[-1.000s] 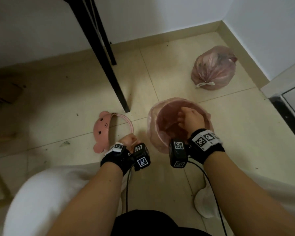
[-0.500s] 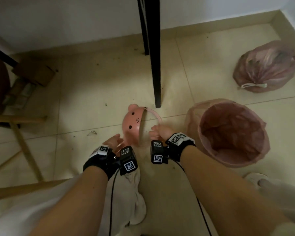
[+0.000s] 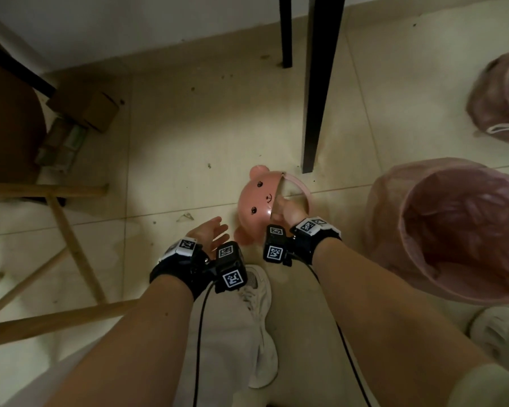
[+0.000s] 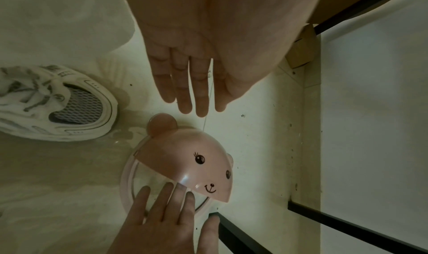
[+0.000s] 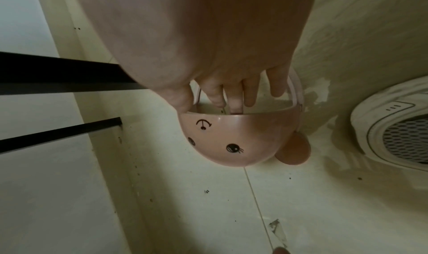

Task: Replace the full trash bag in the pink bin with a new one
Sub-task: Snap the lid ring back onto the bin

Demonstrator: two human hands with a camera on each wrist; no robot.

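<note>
Head view: the right hand [image 3: 287, 212] grips the glossy, domed bear-face lid [image 3: 254, 205] on the tiled floor [image 3: 188, 136], beside the pink bin [image 3: 388, 218] with its crinkly liner.

Left wrist view: the left hand [image 4: 192, 71] hovers flat, fingers straight, empty.

Right wrist view: fingers [image 5: 250, 91] hook the lid's rim.

I see a pale tiled floor [image 3: 188, 136], speckled with dark crumbs, one small scrap [image 3: 185, 217] lying on a grout line. Two black furniture legs [image 3: 316, 83] stand on it near the white wall [image 3: 130, 22]. Cardboard box [image 3: 86, 107] sits at the wall's foot on the left, greenish packets [image 3: 62, 145] just beside it. Light wooden frame bars [image 3: 71, 245] cross the left side. White mesh-toe sneaker [image 4: 57, 102] is on the floor, cream trouser leg above it; a second shoe [image 3: 500, 330] shows at the right edge.
</note>
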